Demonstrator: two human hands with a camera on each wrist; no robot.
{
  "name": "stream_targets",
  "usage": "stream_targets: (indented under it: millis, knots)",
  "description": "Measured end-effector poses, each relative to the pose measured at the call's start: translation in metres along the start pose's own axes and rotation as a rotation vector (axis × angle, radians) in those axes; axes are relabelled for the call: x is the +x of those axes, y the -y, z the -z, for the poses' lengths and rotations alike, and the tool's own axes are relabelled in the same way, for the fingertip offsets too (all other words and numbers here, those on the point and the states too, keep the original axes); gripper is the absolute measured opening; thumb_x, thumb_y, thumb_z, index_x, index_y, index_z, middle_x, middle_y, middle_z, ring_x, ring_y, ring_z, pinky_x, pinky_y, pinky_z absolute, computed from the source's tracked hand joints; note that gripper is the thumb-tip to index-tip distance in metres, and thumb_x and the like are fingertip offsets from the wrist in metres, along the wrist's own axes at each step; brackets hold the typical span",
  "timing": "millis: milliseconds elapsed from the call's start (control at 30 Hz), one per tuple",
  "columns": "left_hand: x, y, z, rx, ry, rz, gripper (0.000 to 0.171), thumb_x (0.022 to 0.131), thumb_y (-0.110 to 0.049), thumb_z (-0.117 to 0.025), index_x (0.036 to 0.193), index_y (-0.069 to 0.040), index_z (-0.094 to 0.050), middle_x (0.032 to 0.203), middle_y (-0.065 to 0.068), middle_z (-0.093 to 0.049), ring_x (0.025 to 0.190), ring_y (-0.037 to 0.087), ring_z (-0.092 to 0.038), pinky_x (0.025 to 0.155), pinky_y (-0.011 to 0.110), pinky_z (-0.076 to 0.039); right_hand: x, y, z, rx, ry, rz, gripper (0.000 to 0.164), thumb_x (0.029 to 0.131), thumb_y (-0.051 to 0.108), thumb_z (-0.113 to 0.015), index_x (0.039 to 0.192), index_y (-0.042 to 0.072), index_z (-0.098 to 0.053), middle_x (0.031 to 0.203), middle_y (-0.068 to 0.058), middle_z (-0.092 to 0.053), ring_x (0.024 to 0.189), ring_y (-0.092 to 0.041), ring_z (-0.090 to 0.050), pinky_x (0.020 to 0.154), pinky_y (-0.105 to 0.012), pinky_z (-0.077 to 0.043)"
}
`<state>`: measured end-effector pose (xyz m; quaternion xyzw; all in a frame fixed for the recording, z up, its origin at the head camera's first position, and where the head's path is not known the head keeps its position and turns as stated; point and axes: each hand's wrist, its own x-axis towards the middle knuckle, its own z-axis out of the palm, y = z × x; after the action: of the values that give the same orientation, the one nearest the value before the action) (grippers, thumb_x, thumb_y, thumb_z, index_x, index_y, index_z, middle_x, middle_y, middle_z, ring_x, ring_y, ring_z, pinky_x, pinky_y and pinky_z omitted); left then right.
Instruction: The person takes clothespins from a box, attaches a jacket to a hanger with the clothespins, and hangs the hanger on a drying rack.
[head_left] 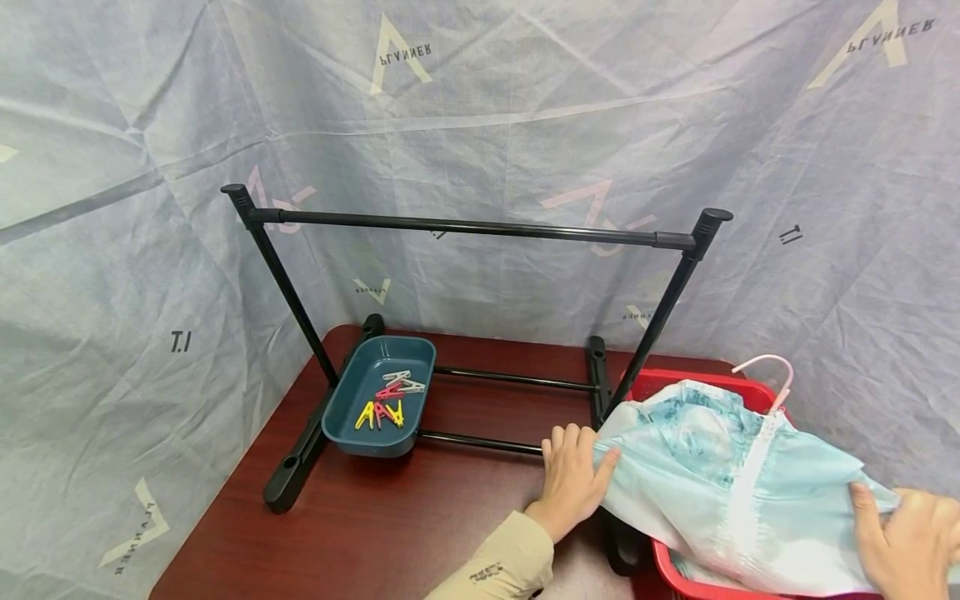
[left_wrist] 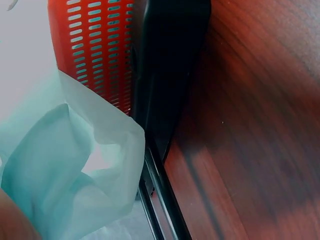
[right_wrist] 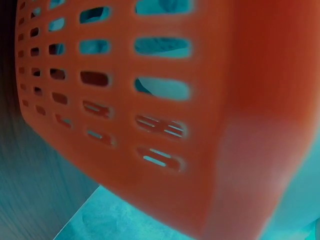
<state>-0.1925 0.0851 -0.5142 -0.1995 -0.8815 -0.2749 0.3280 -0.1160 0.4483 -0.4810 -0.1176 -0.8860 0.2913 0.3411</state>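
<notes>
A light blue and white garment lies spread over the red basket. The hook of a pink hanger sticks up from its top edge. My left hand pinches the garment's left edge, thumb on top, beside the rack's right foot. At the other side, my right hand holds the garment's right part between thumb and fingers, the fingers partly hidden. Only a sliver of the left hand shows in the left wrist view, next to the cloth. The right wrist view is filled mostly by the basket's slotted wall.
A black hanging rack stands on the dark red wooden table, its right foot close against the basket. Inside its left end sits a blue tray with several clothespins. Grey printed sheeting hangs behind.
</notes>
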Motion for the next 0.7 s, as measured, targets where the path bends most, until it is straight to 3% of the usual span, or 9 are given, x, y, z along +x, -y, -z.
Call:
stream_targets:
  millis: [433,700]
  knots:
    - [0.0033,0.0030,0.0048,-0.022,-0.038,0.014,0.031,0.099,-0.043,-0.053,0.085,-0.016,-0.050,0.080,-0.002,-0.043,0.078,0.015,-0.037,0.069,0.027,-0.025,-0.0040,0.0027,-0.0068,0.040,-0.068,0.035,0.062,0.098,0.039,-0.049,0.103,-0.022,-0.039,0.106,-0.045,-0.024,0.115,-0.066,-0.015,0.092,-0.071,0.000]
    - [0.0039,0.0038,0.0068,-0.045,-0.052,0.039,0.031,0.101,-0.042,-0.050,0.083,-0.016,-0.049,0.079,-0.003,-0.042,0.078,0.015,-0.037,0.069,0.027,-0.025,-0.0032,0.0067,-0.0062,0.033,-0.039,0.023,0.062,0.099,0.038,-0.047,0.103,-0.024,-0.038,0.106,-0.046,-0.024,0.116,-0.066,-0.012,0.094,-0.070,0.004]
